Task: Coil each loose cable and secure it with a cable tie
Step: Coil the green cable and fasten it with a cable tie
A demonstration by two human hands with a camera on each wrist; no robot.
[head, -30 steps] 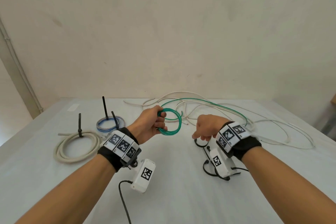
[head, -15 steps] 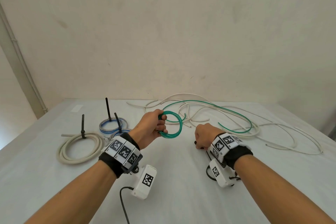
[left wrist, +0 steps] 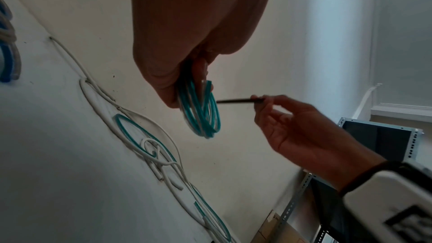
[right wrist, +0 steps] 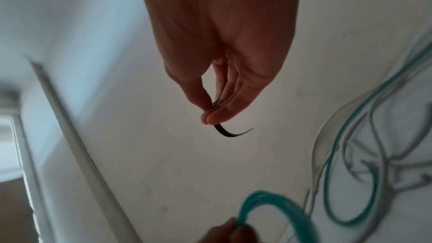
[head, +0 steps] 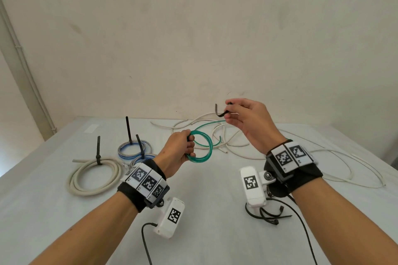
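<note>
Left hand (head: 179, 149) is gripping the green coil (head: 200, 146) mid-frame; right hand (head: 247, 122) is pinching a black tie (head: 219, 112) just above it.

A teal-green coil (head: 200, 146), a black cable tie (head: 219, 112), off-white loose cables (head: 237, 146), black-and-white checkered wristbands (head: 146, 180).
</note>
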